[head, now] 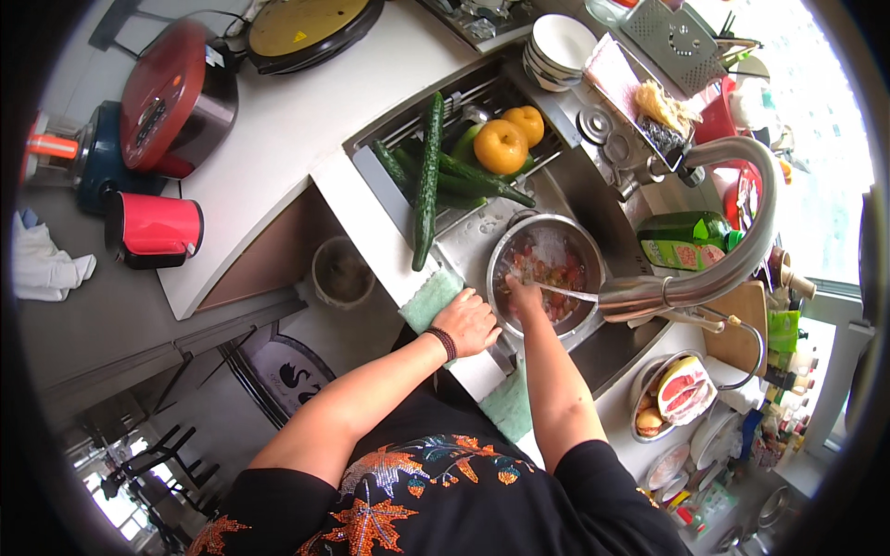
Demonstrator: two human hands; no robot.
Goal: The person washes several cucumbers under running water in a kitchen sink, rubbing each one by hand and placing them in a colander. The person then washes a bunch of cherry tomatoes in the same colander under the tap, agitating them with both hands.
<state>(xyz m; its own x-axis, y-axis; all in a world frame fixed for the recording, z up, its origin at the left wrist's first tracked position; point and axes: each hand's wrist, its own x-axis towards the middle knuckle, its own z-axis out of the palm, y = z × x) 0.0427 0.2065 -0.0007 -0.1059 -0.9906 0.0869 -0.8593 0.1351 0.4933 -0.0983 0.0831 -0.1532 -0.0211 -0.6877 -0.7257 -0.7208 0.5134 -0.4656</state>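
Observation:
Water runs from the curved metal faucet into a steel bowl in the sink. Small red fruits, perhaps grapes, lie in the water. My right hand reaches into the bowl, its fingers partly hidden by water and fruit; whether they hold any cannot be told. My left hand, with a beaded bracelet on the wrist, rests at the sink's front edge beside a green cloth, fingers curled, its palm hidden. Left of the bowl, a rack holds cucumbers and round orange-yellow fruits.
Stacked bowls stand behind the rack. A green detergent bottle is by the faucet. At right, a metal basin holds a cut pomelo. A red cooker and a red kettle are at left.

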